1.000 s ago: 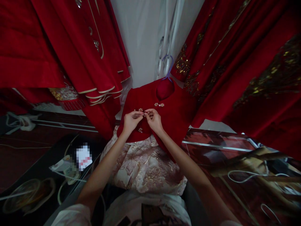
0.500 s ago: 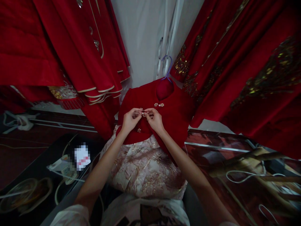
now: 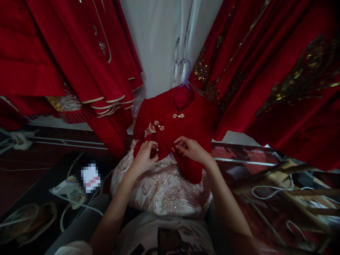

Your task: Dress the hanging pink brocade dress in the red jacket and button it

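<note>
A red jacket with a round neck lies over a pink-and-gold brocade skirt on my lap. A pearly flower clasp joins its front below the neck. Lower down, a second flower clasp sits beside a fan-shaped ornament with dangling beads. My left hand is at the jacket's lower front, thumb and fingers apart around a small flower fastener. Opposite, my right hand has its fingers spread at the other front edge, next to another small fastener.
A purple hanger holds the jacket at a white cabinet door. Red garments hang at left and right. On the left stands a dark table with cords and a bag. Wooden bars and white cord lie right.
Both hands have left the middle clasp, which now shows joined, and moved down to the lower front edges. They have separated, and their fingers have opened from a pinch.
</note>
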Demonstrator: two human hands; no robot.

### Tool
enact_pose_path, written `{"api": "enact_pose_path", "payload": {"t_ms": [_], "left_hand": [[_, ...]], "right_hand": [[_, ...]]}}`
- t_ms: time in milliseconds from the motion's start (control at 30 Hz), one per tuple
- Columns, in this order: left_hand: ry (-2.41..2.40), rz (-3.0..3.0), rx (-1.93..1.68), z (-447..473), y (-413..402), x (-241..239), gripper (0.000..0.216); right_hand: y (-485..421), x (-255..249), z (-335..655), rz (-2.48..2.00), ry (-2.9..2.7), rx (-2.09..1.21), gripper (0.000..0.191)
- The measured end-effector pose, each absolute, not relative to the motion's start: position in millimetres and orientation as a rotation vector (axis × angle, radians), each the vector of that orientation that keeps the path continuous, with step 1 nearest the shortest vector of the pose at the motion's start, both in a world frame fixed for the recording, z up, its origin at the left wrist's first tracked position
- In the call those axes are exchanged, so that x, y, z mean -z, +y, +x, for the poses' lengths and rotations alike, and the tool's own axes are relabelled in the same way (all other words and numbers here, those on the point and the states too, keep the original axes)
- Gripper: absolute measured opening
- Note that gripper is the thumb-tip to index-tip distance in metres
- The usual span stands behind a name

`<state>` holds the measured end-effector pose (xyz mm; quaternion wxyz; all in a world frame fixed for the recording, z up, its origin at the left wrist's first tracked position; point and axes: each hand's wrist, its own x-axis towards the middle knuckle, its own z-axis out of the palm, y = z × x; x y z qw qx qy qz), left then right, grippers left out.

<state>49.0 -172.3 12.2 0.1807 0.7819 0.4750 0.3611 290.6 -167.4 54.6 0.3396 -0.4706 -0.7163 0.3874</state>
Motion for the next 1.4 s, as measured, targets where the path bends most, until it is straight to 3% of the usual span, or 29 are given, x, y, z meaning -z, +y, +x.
{"api": "enact_pose_path", "payload": {"t_ms": [133,333,533,733,967,1400], "left_hand": [[1.336,2.284,-0.927,51.4,-177.5,-11.4,0.035],[1.393,2.211,-0.977,52.2,-171.7,-3.3,0.011],[1.368,2.080,-1.212,54.1,-163.4,8.0,0.015],[1.230,1.728,-1.359,57.1,-159.1,7.1,0.017],[1.152,1.550,-1.408,57.4,-163.5,4.3,0.018],[1.173,1.519,-1.430,64.8,-165.4,2.7,0.021]], "right_hand": [[-168.3,-49.2,291.4,-1.308,-2.020,-1.074,0.017],[-165.3,-30.9,268.5,-1.319,-1.990,-0.815,0.018],[-159.3,-26.8,260.3,-1.261,-1.824,-0.861,0.022],[-156.6,-31.6,255.9,-1.036,-1.664,-1.152,0.026],[-157.8,-10.3,225.5,-1.159,-1.576,-0.844,0.015],[-155.7,-7.7,228.5,-1.091,-1.495,-0.894,0.018]]}}
